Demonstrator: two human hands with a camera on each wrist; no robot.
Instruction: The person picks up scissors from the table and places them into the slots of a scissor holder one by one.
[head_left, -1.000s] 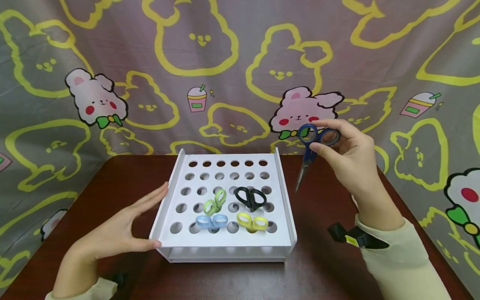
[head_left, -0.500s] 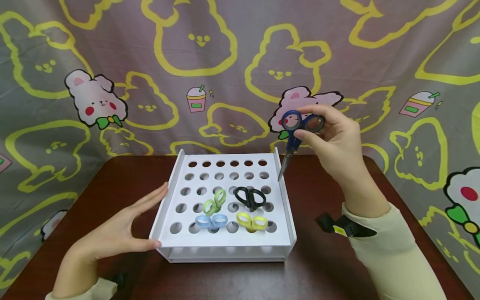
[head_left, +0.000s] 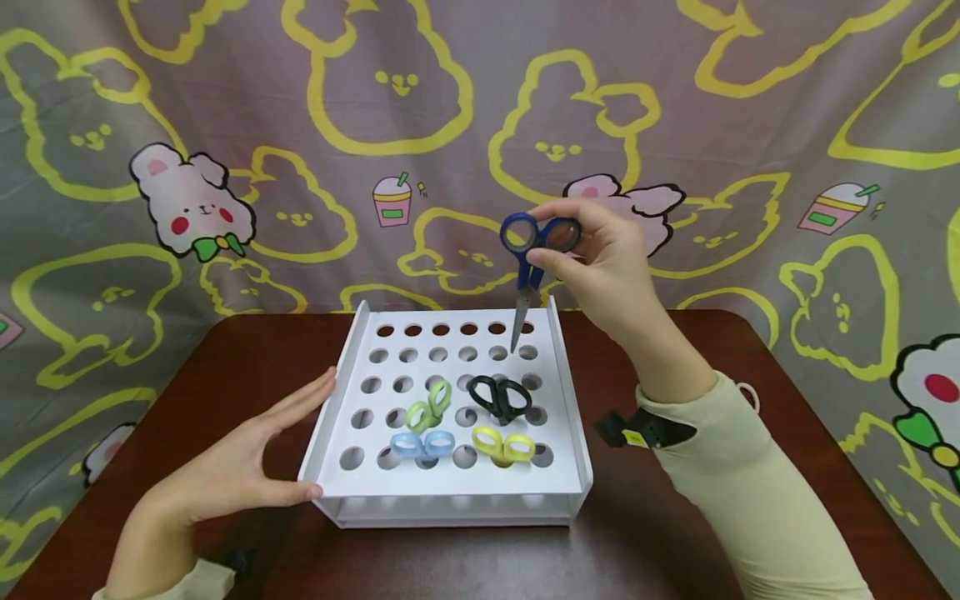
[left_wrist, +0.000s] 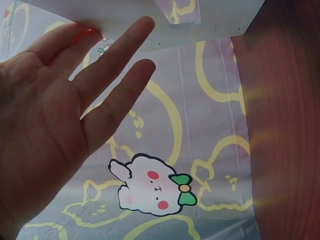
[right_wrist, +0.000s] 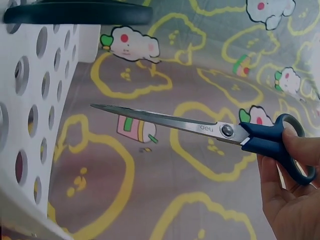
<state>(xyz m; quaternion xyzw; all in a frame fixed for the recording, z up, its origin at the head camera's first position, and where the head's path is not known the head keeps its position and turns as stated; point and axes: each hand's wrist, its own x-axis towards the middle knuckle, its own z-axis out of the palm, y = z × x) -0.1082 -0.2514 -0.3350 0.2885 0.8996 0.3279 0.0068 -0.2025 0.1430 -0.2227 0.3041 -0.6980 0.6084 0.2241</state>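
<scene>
My right hand pinches a pair of blue-handled scissors by the finger loops, blades down over the back right of a white holed rack. In the right wrist view the steel blades are together and their tip is apart from the board. My left hand rests on the rack's left side, thumb at the front corner and fingers straight along the side panel. Black scissors, green scissors, light blue scissors and yellow scissors stand in the rack's holes with handles up.
The rack stands on a dark brown table, with raised panels along its left and right sides. A patterned curtain hangs right behind the table and at both sides. Several rows of round holes cover the rack's top.
My right hand has moved left with the blue scissors, from beyond the rack's right side to over its back right holes. My left hand and the other scissors stay in place.
</scene>
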